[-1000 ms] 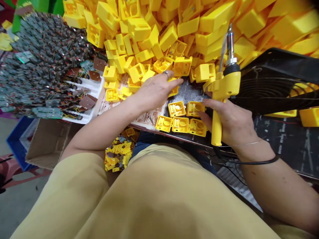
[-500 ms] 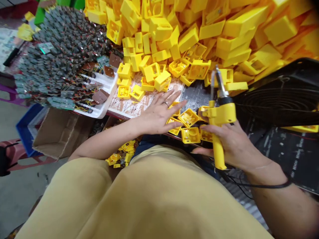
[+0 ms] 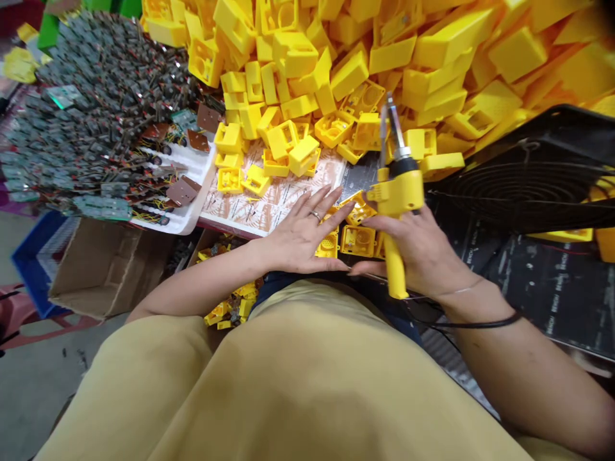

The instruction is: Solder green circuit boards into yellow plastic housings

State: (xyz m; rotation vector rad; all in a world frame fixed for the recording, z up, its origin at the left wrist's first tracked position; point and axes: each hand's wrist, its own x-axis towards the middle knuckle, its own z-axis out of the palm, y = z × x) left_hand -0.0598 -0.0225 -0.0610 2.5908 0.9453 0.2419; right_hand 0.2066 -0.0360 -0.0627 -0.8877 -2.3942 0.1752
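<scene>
My left hand lies flat with spread fingers on several small yellow plastic housings at the near edge of the bench. My right hand grips the yellow handle of a soldering gun, whose metal tip points up and away. Its thumb and lower fingers touch the same group of housings from the right. The black cord runs from the gun around my right wrist.
A huge heap of yellow housings fills the back of the bench. A pile of circuit boards with wires lies left, over a white tray. A black fan grille sits right. A cardboard box and blue crate stand below left.
My left hand came back from the heap to the near edge and flattened over the small housings, which got pushed together. My right hand with the soldering gun shifted left toward them.
</scene>
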